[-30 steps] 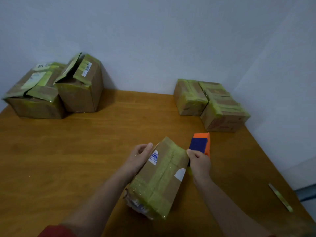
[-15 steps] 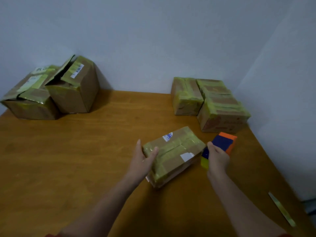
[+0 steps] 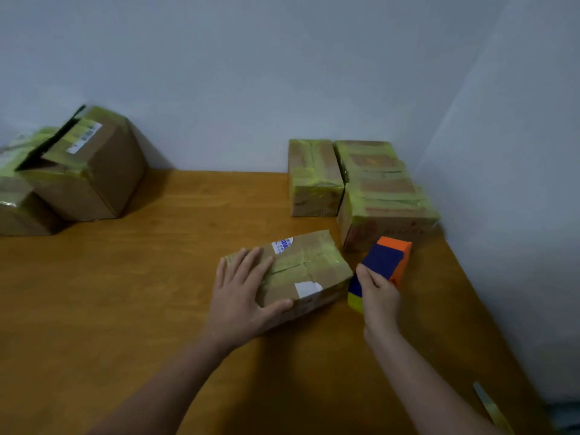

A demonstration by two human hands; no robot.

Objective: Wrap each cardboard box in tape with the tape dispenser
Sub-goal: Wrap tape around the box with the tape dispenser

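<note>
A small cardboard box striped with yellow-green tape lies flat on the wooden table, a white label on its near side. My left hand lies flat on its left end, thumb hooked over the near edge. Just right of the box is the tape dispenser, blue with an orange far end and a yellow near end. My right hand grips its near end.
Two taped boxes stand against the wall at the back right, close behind the dispenser. Two larger boxes with loose flaps sit at the back left. A strip of tape lies near the right table edge.
The box went from tilted up in both hands to lying flat on the table, farther from me. My left hand moved onto its top. The dispenser shifted right with my right hand.
</note>
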